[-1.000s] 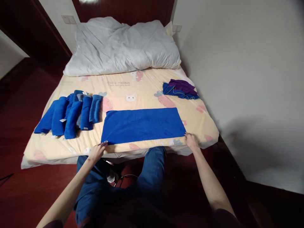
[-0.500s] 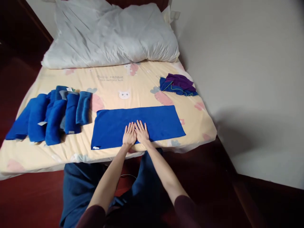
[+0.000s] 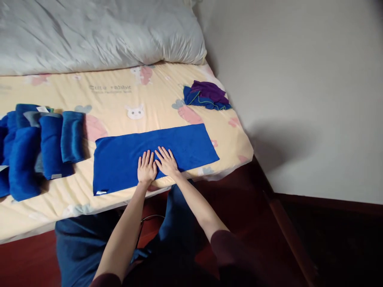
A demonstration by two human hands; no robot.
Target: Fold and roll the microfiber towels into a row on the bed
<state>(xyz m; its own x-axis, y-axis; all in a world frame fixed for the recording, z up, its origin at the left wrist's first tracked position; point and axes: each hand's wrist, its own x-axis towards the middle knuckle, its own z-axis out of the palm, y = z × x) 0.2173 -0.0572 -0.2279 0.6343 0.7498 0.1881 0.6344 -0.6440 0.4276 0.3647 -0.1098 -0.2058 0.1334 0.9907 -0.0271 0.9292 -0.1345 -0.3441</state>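
A blue towel [image 3: 119, 159], folded into a long strip, lies flat near the front edge of the bed [image 3: 161, 99]. My left hand [image 3: 146, 167] and my right hand [image 3: 166, 161] rest side by side on the towel's middle, palms down, fingers stretched out and spread. Neither hand holds anything. A small white tag shows at the towel's front left corner.
Several rolled blue towels [image 3: 42, 143] lie in a row at the left of the bed. A crumpled purple and blue cloth [image 3: 207, 95] sits at the right edge. A white quilt [image 3: 98, 32] is heaped at the bed's head. A wall [image 3: 293, 79] runs along the right.
My hands left the towel's two front corners and came together on its middle, lying flat. The view has shifted right and closer to the bed.
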